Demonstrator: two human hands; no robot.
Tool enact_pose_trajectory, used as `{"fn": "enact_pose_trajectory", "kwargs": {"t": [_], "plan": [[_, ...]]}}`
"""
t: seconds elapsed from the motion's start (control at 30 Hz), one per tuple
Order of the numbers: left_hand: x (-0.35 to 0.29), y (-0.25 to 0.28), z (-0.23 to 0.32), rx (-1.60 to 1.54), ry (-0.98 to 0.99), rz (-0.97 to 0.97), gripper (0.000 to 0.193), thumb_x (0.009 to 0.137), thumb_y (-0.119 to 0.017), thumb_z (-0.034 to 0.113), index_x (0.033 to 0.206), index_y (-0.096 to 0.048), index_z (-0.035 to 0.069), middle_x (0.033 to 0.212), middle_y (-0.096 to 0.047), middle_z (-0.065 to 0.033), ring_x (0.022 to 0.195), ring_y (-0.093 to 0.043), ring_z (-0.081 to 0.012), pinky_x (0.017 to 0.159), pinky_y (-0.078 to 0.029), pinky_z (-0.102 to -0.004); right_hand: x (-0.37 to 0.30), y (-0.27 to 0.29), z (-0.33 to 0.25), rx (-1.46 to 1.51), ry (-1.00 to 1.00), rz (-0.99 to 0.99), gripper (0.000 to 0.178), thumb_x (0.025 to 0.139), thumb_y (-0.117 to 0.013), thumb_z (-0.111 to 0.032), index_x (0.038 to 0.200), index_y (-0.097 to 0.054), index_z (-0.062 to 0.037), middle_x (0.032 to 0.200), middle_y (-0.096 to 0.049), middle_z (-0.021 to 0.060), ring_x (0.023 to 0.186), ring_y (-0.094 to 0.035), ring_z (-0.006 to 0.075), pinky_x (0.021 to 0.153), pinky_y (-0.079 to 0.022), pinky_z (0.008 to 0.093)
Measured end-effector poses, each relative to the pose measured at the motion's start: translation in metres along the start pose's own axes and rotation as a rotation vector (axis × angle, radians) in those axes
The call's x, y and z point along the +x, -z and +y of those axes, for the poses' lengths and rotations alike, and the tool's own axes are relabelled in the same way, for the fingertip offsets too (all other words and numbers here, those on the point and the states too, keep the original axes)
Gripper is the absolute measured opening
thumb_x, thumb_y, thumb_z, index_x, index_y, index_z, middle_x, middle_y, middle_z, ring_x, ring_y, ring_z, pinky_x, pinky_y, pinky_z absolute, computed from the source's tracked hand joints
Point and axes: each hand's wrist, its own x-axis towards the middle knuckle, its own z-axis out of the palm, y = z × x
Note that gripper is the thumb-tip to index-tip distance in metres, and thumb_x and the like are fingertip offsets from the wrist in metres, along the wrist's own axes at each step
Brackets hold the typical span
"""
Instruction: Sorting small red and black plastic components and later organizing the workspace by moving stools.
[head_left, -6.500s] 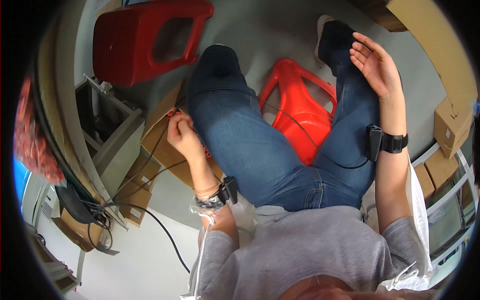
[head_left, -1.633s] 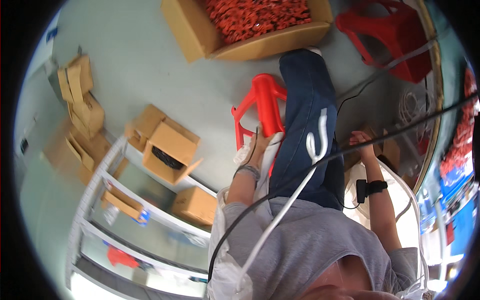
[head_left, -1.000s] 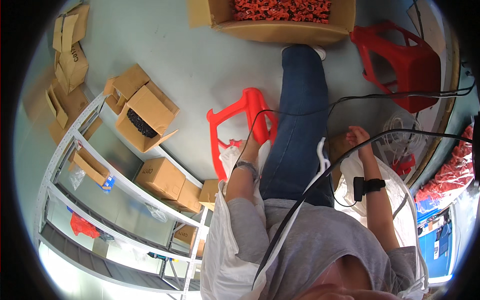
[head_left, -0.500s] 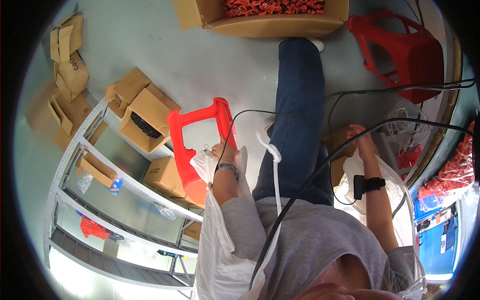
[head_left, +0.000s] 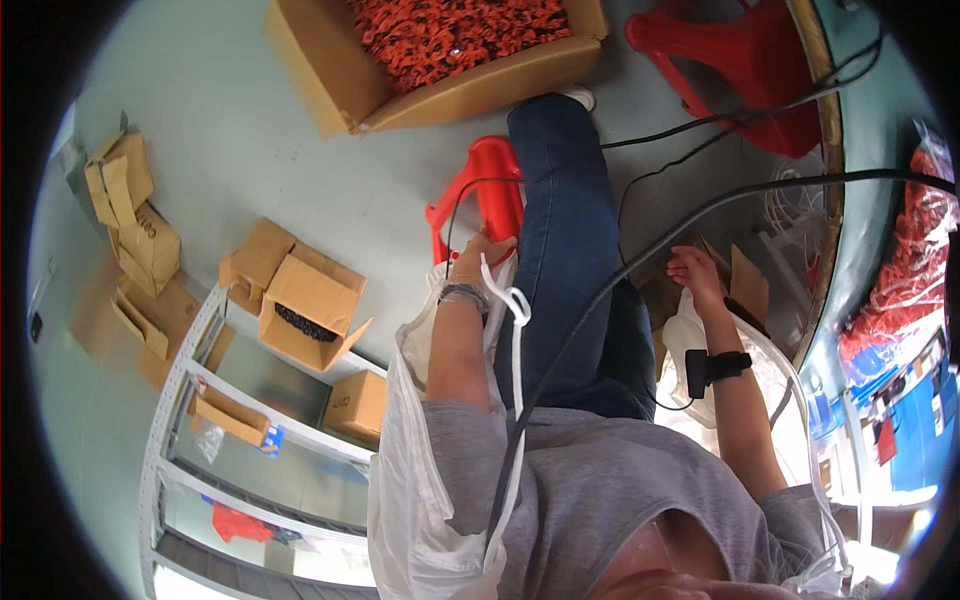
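Beside my left leg, my left hand [head_left: 483,258] grips the edge of a red plastic stool [head_left: 498,200]. The stool is tilted and seen partly from the side; its right part is hidden behind or beside my jeans. My right hand [head_left: 695,270] hangs at my right side, holding nothing, its fingers loosely bent and apart. It is nearest to an open cardboard box [head_left: 748,288] and some white cloth [head_left: 685,345]. A black strapped device [head_left: 718,370] sits on my right forearm.
A large carton [head_left: 480,88] of red and black small parts stands ahead. Another red stool [head_left: 765,65] is at the far right. Black cables [head_left: 760,186] cross over my lap. Metal shelving [head_left: 165,440] and cardboard boxes [head_left: 312,305] stand at left.
My left hand has brought the red stool in from the left toward my leg and turned it. My view has shifted, so the large carton shows more. The right hand remains empty.
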Motion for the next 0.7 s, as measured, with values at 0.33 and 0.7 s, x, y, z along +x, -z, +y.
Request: {"fn": "enact_pose_trajectory", "kwargs": {"t": [0.33, 0.7], "plan": [[0.048, -0.017, -0.008, -0.319, -0.191, -0.100, 0.060, 0.078, -0.062, 0.032, 0.124, -0.042, -0.001, 0.106, -0.059, -0.0199, 0.096, -0.059, -0.0270, 0.081, -0.047, -0.0348, -0.013, -0.024, 0.031, 0.198, -0.047, 0.077, 0.025, 0.089, -0.045, -0.022, 0.104, -0.057, -0.0060, 0.079, -0.061, 0.0048, 0.072, -0.059, 0.0126, 0.066, -0.046, 0.0237], [0.056, 0.047, 0.043, -0.581, -0.368, -0.178, 0.054, 0.081, -0.058, 0.028, 0.123, -0.043, -0.003, 0.104, -0.060, -0.0191, 0.094, -0.059, -0.0269, 0.082, -0.046, -0.0349, -0.003, -0.065, 0.009, 0.210, 0.135, 0.065, 0.025, 0.088, -0.046, -0.020, 0.104, -0.057, -0.0042, 0.082, -0.062, 0.0061, 0.072, -0.059, 0.0124, 0.067, -0.046, 0.0245]]}}
